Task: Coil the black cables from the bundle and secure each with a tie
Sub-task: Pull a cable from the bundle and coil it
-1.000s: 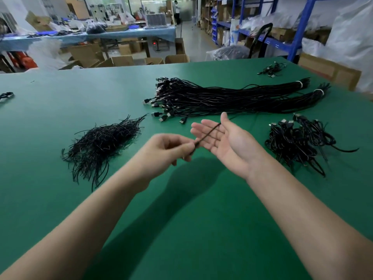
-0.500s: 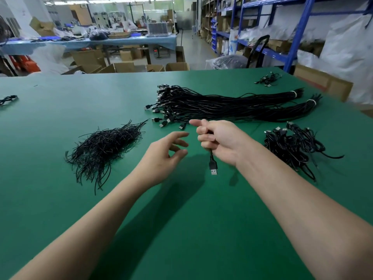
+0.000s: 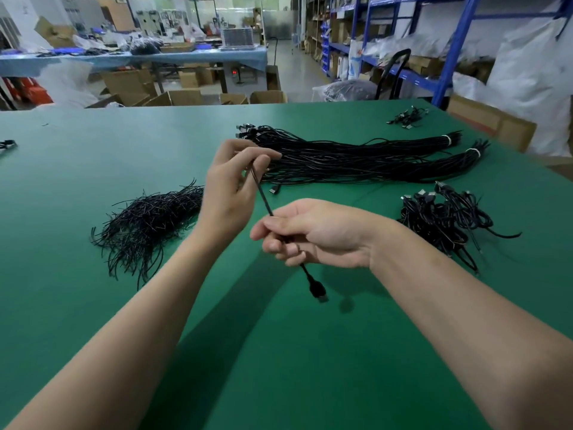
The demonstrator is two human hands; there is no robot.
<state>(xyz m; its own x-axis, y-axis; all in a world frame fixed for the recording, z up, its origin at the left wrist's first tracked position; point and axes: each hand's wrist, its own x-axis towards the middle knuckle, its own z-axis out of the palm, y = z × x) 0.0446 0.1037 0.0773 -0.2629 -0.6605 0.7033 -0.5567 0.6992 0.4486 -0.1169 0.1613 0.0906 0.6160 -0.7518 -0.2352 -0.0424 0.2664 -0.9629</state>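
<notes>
Table (image 3: 93, 305): green mat
Cable (image 3: 263, 197): thin, black, straight between grips, plug (image 3: 318, 291) dangling
Left grip (image 3: 231, 187): pinching cable's upper end
Right grip (image 3: 316, 234): curled round cable lower down

Table (image 3: 93, 305) fills the near view. Bundle of cables (image 3: 356, 159) lies across its far middle, plug ends left, tied ends right. Pile of ties (image 3: 145, 218) on the left, nearer than the bundle. Heap of coiled cables (image 3: 443, 218) on the right, also nearer. Both hands above the middle, between those two: left hand (image 3: 229, 193) behind and left of right hand (image 3: 319, 234), cable (image 3: 263, 197) running between them, its plug (image 3: 317, 288) hanging below the right hand. Cardboard boxes (image 3: 173, 97) behind the far edge; shelves (image 3: 387, 41) behind, right.
</notes>
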